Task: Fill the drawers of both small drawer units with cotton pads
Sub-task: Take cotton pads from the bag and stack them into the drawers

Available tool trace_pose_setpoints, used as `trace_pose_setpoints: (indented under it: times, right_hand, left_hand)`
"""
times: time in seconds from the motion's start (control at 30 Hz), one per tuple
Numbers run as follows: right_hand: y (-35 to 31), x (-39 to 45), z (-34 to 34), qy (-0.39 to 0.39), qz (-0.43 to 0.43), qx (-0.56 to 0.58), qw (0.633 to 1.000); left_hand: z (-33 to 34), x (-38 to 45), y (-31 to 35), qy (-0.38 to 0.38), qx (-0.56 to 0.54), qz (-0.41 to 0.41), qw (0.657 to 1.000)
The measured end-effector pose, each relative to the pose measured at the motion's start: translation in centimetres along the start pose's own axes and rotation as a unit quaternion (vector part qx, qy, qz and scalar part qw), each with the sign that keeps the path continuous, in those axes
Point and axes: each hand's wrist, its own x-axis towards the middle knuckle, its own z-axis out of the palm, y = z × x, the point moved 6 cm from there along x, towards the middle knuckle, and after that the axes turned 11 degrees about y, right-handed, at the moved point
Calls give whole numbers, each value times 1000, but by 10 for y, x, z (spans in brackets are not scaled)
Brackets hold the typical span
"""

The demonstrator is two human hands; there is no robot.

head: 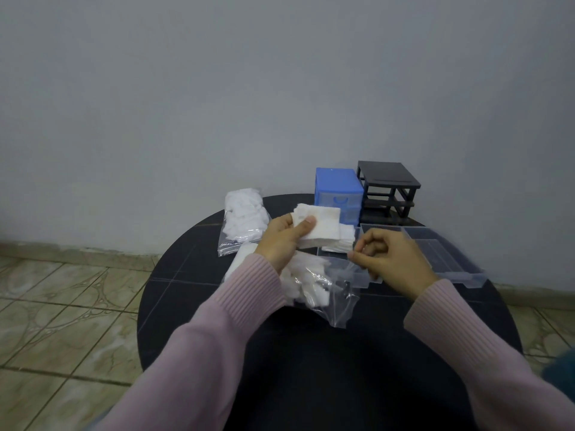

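My left hand (284, 239) grips a stack of white square cotton pads (323, 225), thumb on top, above an open clear bag of pads (314, 287). My right hand (392, 258) hovers to the right with fingers curled, holding nothing I can make out. Behind it lie clear drawers on the table: one (340, 244) holds white pads, two others (435, 253) look bare. The blue drawer unit (337, 188) stands at the back with clear drawers in it. Beside it the black drawer unit (387, 189) stands as a bare frame.
A second clear bag full of cotton pads (244, 220) lies at the back left edge of the round black table (186, 275). A grey wall rises right behind the units. Tiled floor (62, 306) surrounds the table.
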Motion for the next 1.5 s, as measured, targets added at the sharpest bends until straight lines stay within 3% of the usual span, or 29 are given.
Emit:
trace_pose_setpoints:
  times: [0.27, 0.73, 0.97, 1.13, 1.5]
  right_hand:
    - [16, -24, 24, -175, 38, -74, 981]
    - [11, -26, 44, -61, -47, -17, 997]
    - [17, -23, 35, -74, 10, 51, 996]
    - [22, -20, 36, -125, 50, 119, 984]
    - [26, -18, 22, -88, 105, 150, 979]
  left_hand:
    - [0, 1, -7, 7, -10, -9, 1000]
    - [3, 2, -16, 14, -34, -33, 999]
    - [-1, 4, -14, 19, -39, -33, 999]
    - [-1, 3, -14, 18, -46, -31, 998]
    - [-2, -2, -8, 16, -44, -19, 999]
